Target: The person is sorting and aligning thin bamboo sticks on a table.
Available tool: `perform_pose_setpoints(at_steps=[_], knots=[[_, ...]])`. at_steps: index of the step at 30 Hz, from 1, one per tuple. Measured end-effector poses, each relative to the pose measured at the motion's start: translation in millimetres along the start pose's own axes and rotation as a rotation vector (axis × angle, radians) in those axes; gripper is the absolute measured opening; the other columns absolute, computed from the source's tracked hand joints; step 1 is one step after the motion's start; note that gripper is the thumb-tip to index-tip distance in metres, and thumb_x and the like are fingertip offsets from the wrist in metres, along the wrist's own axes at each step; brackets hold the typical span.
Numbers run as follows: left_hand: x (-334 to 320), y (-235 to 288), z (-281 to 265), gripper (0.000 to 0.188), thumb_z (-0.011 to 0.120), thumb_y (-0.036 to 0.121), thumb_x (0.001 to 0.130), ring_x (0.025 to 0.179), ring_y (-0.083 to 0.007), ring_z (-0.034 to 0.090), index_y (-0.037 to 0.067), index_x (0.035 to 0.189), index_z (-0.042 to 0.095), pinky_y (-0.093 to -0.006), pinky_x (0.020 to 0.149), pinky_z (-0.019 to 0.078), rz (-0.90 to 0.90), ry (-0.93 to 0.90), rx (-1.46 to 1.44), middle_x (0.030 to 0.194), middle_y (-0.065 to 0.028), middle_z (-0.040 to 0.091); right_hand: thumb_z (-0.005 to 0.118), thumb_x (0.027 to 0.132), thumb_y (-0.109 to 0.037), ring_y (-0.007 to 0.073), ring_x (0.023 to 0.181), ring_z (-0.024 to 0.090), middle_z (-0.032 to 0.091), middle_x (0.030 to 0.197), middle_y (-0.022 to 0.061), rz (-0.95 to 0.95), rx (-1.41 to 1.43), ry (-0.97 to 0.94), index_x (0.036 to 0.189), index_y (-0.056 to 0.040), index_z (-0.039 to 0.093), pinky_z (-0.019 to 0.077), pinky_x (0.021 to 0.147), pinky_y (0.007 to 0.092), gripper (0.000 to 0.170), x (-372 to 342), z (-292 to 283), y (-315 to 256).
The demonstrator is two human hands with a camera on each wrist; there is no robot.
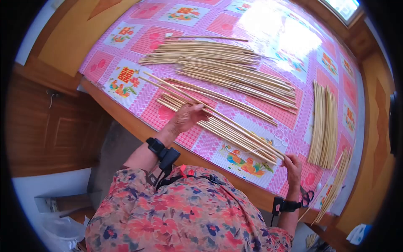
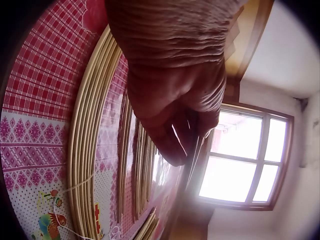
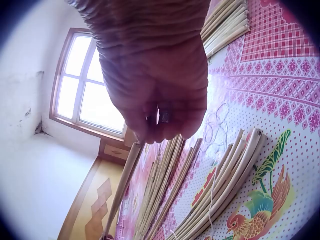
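Two thin sticks (image 1: 235, 123) slant above the table, held between both hands. My left hand (image 1: 187, 117) pinches them part way along, thumb on top. At their lower right end, my right hand (image 1: 292, 168) grips the tips; in the right wrist view its fingertips (image 3: 160, 135) meet at the stick end. Beneath lies a row of sticks (image 1: 239, 140) with a white string (image 1: 247, 150) across it, also in the left wrist view, where the row (image 2: 87, 135) lies beside my left hand (image 2: 172, 100).
Larger piles of sticks (image 1: 235, 77) lie farther back, with a few loose sticks (image 1: 235, 102) nearer. A bundle (image 1: 322, 126) stands lengthwise at the right, more sticks (image 1: 336, 187) overhang the right corner, and dark scissors (image 1: 307, 196) lie near my right wrist.
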State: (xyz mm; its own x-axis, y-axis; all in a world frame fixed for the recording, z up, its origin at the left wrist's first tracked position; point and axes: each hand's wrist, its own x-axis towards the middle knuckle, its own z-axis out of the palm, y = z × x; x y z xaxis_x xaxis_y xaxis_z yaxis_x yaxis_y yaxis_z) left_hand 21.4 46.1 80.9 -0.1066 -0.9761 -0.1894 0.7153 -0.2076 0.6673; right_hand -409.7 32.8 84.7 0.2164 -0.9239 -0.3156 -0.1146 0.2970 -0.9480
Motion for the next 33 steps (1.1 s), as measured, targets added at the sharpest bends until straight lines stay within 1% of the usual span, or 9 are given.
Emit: perform_pose_setpoints(at_steps=[5, 7, 9, 10, 13, 16, 24, 29, 33], knots=[[10, -16, 2, 0.017, 0.052, 0.012, 0.084, 0.085, -0.0224, 0.061, 0.003, 0.098, 0.057, -0.0313, 0.072, 0.0532, -0.011, -0.028, 0.033, 0.092, -0.0119, 0.061, 0.057, 0.080, -0.012, 0.0091, 0.070, 0.054, 0.058, 0.076, 0.0021, 0.047, -0.330, -0.108, 0.089, -0.0021, 0.058, 0.0438, 0.064, 0.0228, 0.013, 9, -24, 17], [12, -24, 7, 0.016, 0.052, 0.012, 0.084, 0.085, -0.0219, 0.061, 0.004, 0.097, 0.057, -0.0311, 0.073, 0.0532, -0.039, 0.015, 0.023, 0.091, -0.0114, 0.061, 0.059, 0.078, -0.011, 0.0145, 0.073, 0.056, 0.059, 0.079, 0.0054, 0.059, -0.522, -0.110, 0.090, -0.0019, 0.058, 0.0437, 0.068, 0.0268, 0.015, 12, -14, -4], [15, -33, 6, 0.017, 0.052, 0.013, 0.084, 0.085, -0.0216, 0.061, 0.003, 0.098, 0.056, -0.0308, 0.074, 0.0529, -0.057, 0.011, 0.030, 0.091, -0.0111, 0.061, 0.061, 0.075, -0.011, 0.0234, 0.078, 0.055, 0.058, 0.083, 0.0096, -0.399, -1.027, -0.071, 0.094, -0.0021, 0.056, 0.0422, 0.069, 0.0323, 0.022, 9, 11, -30], [16, -34, 9, 0.018, 0.052, 0.013, 0.085, 0.085, -0.0216, 0.061, 0.003, 0.099, 0.056, -0.0308, 0.074, 0.0527, -0.060, 0.008, 0.039, 0.091, -0.0111, 0.061, 0.062, 0.071, -0.010, 0.0302, 0.086, 0.052, 0.056, 0.091, 0.0135, -0.347, -1.118, -0.154, 0.099, -0.0031, 0.054, 0.0407, 0.075, 0.0377, 0.030, 7, 24, -49], [16, -35, 15, 0.019, 0.052, 0.014, 0.085, 0.086, -0.0215, 0.061, 0.003, 0.100, 0.056, -0.0310, 0.075, 0.0524, -0.062, -0.007, 0.039, 0.092, -0.0110, 0.061, 0.062, 0.073, -0.009, 0.0286, 0.084, 0.055, 0.058, 0.089, 0.0134, -0.378, -1.227, -0.149, 0.100, -0.0024, 0.054, 0.0434, 0.074, 0.0361, 0.030, 3, 50, -73], [16, -41, 21, 0.019, 0.051, 0.015, 0.085, 0.086, -0.0214, 0.061, 0.003, 0.100, 0.056, -0.0312, 0.075, 0.0520, -0.082, -0.041, 0.036, 0.093, -0.0111, 0.061, 0.058, 0.078, -0.010, 0.0273, 0.087, 0.057, 0.058, 0.089, 0.0147, -0.284, -0.819, -0.196, 0.106, -0.0032, 0.053, 0.0442, 0.076, 0.0343, 0.029, 13, 60, -66], [18, -56, 36, 0.021, 0.051, 0.015, 0.086, 0.087, -0.0202, 0.061, 0.001, 0.102, 0.055, -0.0290, 0.073, 0.0521, -0.119, -0.093, 0.032, 0.096, -0.0123, 0.060, 0.056, 0.080, -0.018, 0.0299, 0.073, 0.057, 0.056, 0.081, 0.0111, -0.526, -1.038, -0.275, 0.095, -0.0085, 0.056, 0.0464, 0.063, 0.0375, 0.018, 46, 141, -73], [18, -48, 40, 0.021, 0.049, 0.015, 0.087, 0.088, -0.0191, 0.060, 0.000, 0.100, 0.056, -0.0284, 0.075, 0.0512, -0.075, -0.083, 0.042, 0.095, -0.0118, 0.061, 0.056, 0.079, -0.019, 0.0287, 0.071, 0.057, 0.056, 0.076, 0.0091, -0.541, -1.037, -0.198, 0.088, -0.0097, 0.057, 0.0456, 0.061, 0.0381, 0.013, 56, 164, -81], [19, -49, 40, 0.022, 0.049, 0.015, 0.087, 0.089, -0.0190, 0.060, 0.000, 0.102, 0.056, -0.0280, 0.074, 0.0514, -0.096, -0.102, 0.058, 0.095, -0.0119, 0.060, 0.058, 0.076, -0.019, 0.0271, 0.068, 0.055, 0.053, 0.070, 0.0085, -0.720, -1.093, -0.208, 0.077, -0.0086, 0.057, 0.0435, 0.059, 0.0383, 0.010, 64, 168, -86]])
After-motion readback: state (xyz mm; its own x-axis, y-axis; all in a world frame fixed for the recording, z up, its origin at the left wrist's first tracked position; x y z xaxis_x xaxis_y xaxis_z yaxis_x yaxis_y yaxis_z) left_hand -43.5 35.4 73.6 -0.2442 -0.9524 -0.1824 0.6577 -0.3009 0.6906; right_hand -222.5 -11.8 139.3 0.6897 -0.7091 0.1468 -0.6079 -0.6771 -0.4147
